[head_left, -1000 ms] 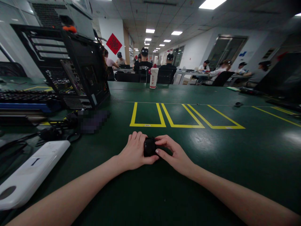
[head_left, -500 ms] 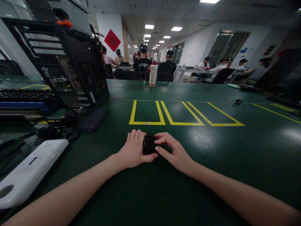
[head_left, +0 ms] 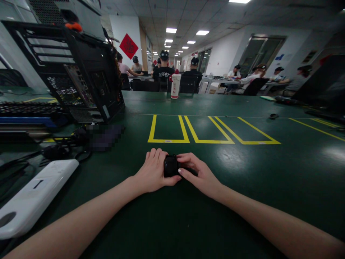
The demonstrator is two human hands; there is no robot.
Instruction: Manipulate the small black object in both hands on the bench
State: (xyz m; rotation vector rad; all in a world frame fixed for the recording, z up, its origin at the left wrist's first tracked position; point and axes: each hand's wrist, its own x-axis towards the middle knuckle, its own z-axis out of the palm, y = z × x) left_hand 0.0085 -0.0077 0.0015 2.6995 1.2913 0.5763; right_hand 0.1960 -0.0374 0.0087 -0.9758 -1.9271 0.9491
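Observation:
A small black rounded case (head_left: pixel 170 166), shaped like an earbud case, rests on the green table (head_left: pixel 185 223) in front of me. Its exact kind is hard to make out. My left hand (head_left: pixel 153 172) grips it from the left, fingers behind it and thumb along the near edge. At its right side, my right hand (head_left: pixel 196 173) has its thumb and fingertips closed against the edge. The right palm is off the case, with a gap under the curled fingers.
Yellow tape outlines (head_left: pixel 168 141) mark the table beyond my hands. An open computer case (head_left: pixel 88 75), cables (head_left: pixel 55 151) and a white oblong device (head_left: pixel 40 194) stand at the left. A white cup (head_left: pixel 175 86) is farther back. People sit at tables behind.
Almost nothing differs. The right hand's fingers have shifted very slightly at the edge of the black case, while the left hand keeps its place.

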